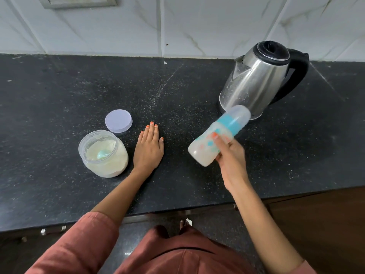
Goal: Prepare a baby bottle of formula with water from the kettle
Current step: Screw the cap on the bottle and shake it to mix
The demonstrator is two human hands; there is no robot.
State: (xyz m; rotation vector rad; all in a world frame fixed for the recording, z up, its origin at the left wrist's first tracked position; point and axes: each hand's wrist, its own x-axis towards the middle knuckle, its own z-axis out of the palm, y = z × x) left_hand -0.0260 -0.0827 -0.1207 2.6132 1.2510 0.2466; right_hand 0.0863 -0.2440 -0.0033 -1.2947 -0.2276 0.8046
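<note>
Your right hand (pixel 229 155) has its fingers clamped on the baby bottle (pixel 217 135), held tilted above the tabletop (pixel 59 95), capped end toward the kettle (pixel 262 78) just beyond your fingertips. The bottle holds milky liquid and looks blurred. Your left hand (pixel 148 149) lies flat, fingers together and holding nothing, beside the open formula jar (pixel 103 154); its lid (pixel 118 121) lies near those fingertips.

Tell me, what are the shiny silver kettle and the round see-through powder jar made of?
The shiny silver kettle looks like polished steel: it mirrors the light, and its lid and handle seem to be black plastic. The round see-through powder jar is probably clear plastic, though it could be glass; the cream powder shows through its wall.
</note>
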